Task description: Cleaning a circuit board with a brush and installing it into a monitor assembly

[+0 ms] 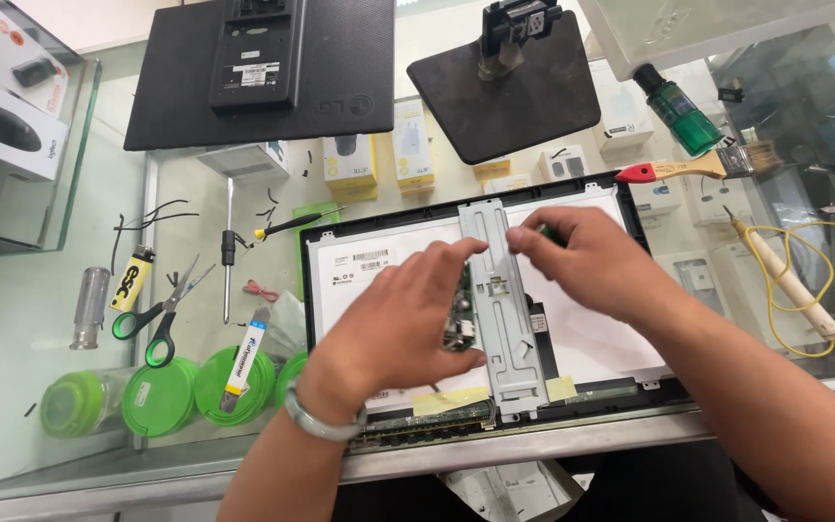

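An opened flat display panel (364,290) lies face down on a glass counter, its white back sheet showing. A silver metal shield plate (504,329) runs down its middle, with a green circuit board (458,319) at the plate's left edge. My left hand (408,309) grips the plate's left side over the board, thumb under its edge. My right hand (582,256) pinches the upper right part of the plate; something small and green shows at its fingertips.
A black monitor back cover (263,72) and stand base (504,87) lie at the far side. Green-handled scissors (161,314), a screwdriver (228,251), a lighter (130,280) sit left; a paintbrush (698,169), soldering iron (790,280), green bottle (678,111) sit right.
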